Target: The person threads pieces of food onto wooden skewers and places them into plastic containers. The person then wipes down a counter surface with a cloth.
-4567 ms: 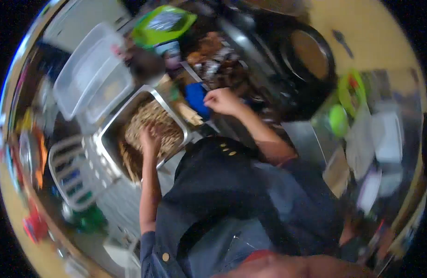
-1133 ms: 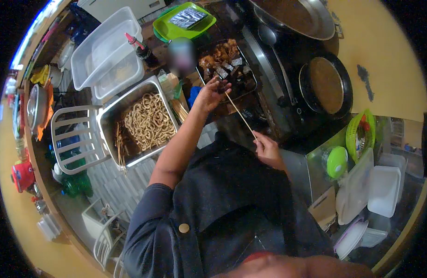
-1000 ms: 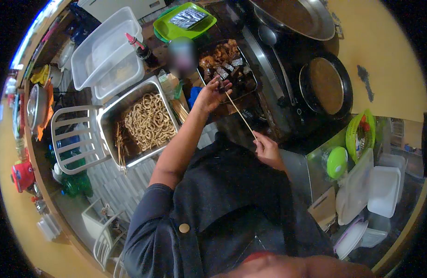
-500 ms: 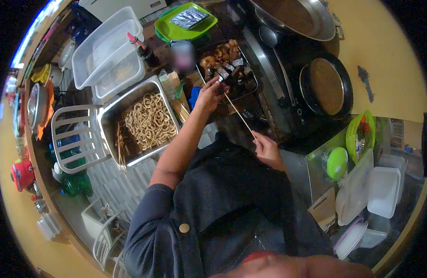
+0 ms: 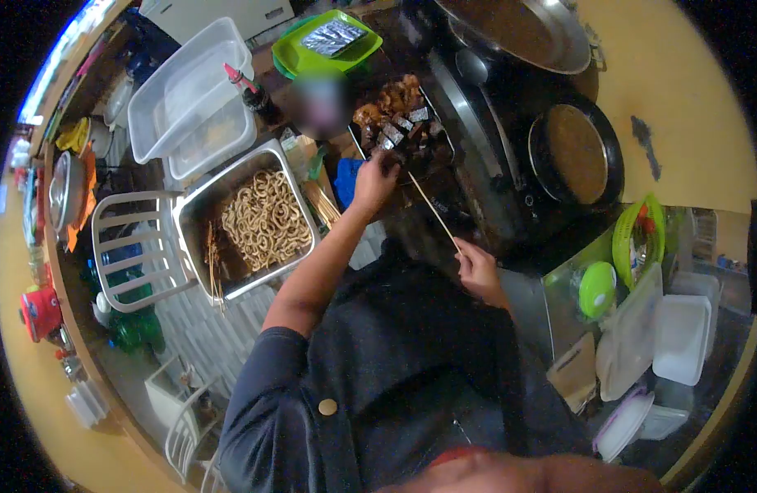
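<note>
My right hand (image 5: 480,269) grips the lower end of a thin wooden skewer (image 5: 434,207), which slants up and left over the stove. The skewer's upper end is close to my left hand (image 5: 373,181). That hand's fingers are curled together at the near left edge of a metal tray (image 5: 454,156); a dark piece seems to be at the fingertips, but I cannot make it out. Inside the tray lie brown meat pieces (image 5: 397,97), several dark cubes and some silvery cubes (image 5: 392,133).
On a chair (image 5: 140,201) to the left rests a steel pan (image 5: 273,279) of coiled intestines (image 5: 263,218) and filled skewers. Bundled sticks (image 5: 321,204) lie beside it. A bottle (image 5: 259,103), plastic tubs (image 5: 193,94) and a green tray (image 5: 292,53) stand behind. Frying pans (image 5: 615,168) are at right.
My left hand has shifted slightly down and its fingers have turned into the tray. The skewer's upper end now shows apart from them. My right hand has moved slightly, still holding the skewer.
</note>
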Tool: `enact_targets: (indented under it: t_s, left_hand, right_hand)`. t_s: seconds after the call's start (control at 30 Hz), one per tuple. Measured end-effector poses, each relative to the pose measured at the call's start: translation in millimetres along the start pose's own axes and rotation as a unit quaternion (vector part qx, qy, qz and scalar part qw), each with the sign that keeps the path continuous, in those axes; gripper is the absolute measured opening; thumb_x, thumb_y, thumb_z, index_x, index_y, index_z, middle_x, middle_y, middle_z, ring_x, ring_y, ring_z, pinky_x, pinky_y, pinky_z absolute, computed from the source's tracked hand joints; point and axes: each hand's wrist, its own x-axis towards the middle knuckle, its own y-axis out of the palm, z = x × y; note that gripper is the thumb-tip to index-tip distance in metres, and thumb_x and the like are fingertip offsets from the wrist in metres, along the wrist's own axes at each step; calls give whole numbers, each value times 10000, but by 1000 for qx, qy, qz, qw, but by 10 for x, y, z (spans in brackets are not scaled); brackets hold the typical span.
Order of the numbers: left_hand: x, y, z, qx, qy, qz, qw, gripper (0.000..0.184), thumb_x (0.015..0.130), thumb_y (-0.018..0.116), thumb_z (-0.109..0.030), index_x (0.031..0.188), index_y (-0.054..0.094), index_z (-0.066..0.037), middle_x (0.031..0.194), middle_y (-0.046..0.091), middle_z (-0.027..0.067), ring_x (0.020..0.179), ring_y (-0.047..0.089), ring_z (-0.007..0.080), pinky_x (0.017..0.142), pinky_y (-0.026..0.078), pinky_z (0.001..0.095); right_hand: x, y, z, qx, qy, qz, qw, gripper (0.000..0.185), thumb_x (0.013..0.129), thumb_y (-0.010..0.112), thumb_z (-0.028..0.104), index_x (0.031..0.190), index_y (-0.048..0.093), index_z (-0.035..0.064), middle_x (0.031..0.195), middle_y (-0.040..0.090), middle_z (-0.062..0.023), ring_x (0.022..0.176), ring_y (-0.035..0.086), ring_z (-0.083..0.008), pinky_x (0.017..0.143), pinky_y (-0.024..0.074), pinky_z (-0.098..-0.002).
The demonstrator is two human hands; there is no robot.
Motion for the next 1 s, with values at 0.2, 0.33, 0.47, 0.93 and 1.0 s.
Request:
enact_targets:
  t_s: [0.2, 0.33, 0.47, 0.93, 1.0]
  left_hand:
    - [33, -43, -299, 222, 160, -20, 962, 453, 631, 695, -192, 1033, 529, -67, 1012, 498, 163, 952, 458, 352, 802, 414, 417]
    - [382, 48, -165, 183, 135, -97, 969, 595, 631, 725, -257, 1145, 477, -87, 1081, 453, 194, 993, 436, 371, 849, 376, 451]
    - [622, 78, -61, 313, 100, -29, 944, 703, 573, 744, -322, 1177, 462, -100, 1102, 480, 160, 1039, 448, 310, 866, 361, 458]
    - [555, -118, -345, 60, 115, -128, 983, 562, 596, 729, -175, 1100, 502, -67, 930, 571, 128, 895, 549, 329, 771, 433, 438]
    - [540, -143, -407, -89, 87, -144, 982, 583, 617, 754, -154, 1127, 487, -60, 923, 588, 118, 844, 589, 298, 724, 479, 413]
  right_hand:
    - [-36, -82, -46, -33, 16, -26, 999, 300, 812, 491, 37, 1103, 562, 30, 808, 621, -167, 671, 603, -204, 625, 468, -308]
    - [-111, -57, -337, -42, -3, -22, 999, 310, 812, 492, 84, 1111, 553, 28, 798, 627, -154, 689, 609, -217, 654, 475, -320]
    - [-99, -151, -360, -31, 32, 34, 998, 336, 801, 477, 68, 1128, 543, 30, 767, 625, -134, 599, 601, -168, 587, 480, -292]
    - [-70, -60, -329, 46, 103, 1, 994, 359, 844, 474, 117, 1193, 491, 33, 804, 612, -127, 620, 584, -189, 572, 481, -316]
    - [-12, -90, -81, 76, 117, -8, 990, 343, 849, 475, 83, 1188, 496, 38, 798, 610, -116, 597, 576, -177, 550, 478, -300]
